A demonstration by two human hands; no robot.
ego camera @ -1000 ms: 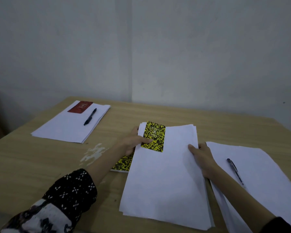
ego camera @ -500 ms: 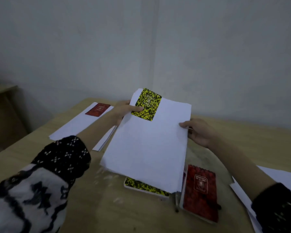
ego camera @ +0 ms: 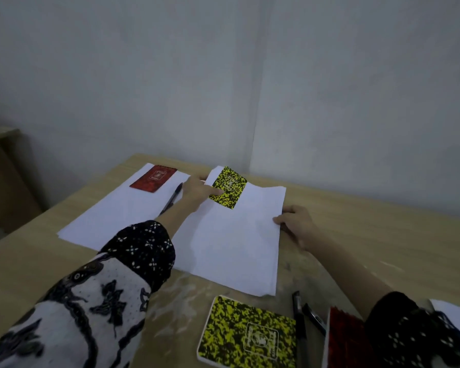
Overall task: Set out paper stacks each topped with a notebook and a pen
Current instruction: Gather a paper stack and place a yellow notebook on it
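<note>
A white paper stack point(ego camera: 234, 240) lies near the table's far edge with a yellow-black notebook point(ego camera: 229, 186) on its top left corner. My left hand point(ego camera: 199, 191) grips the stack's left edge, thumb pressed on the notebook. My right hand point(ego camera: 296, 224) holds the stack's right edge. To the left lies another paper stack point(ego camera: 112, 216) with a red notebook point(ego camera: 154, 178) and a dark pen point(ego camera: 172, 197) on it. Close to me lie a second yellow-black notebook point(ego camera: 247, 337), two dark pens point(ego camera: 302, 317) and a red notebook point(ego camera: 345, 341), partly hidden by my right sleeve.
The wooden table point(ego camera: 383, 235) meets a grey wall at its far edge. A corner of more white paper point(ego camera: 454, 314) shows at the lower right. A wooden piece of furniture point(ego camera: 3, 176) stands off the table's left side.
Both hands carried the stack with the yellow-black notebook away from me and to the left, then lowered it onto the table beside the red-notebook stack. The view shifted left.
</note>
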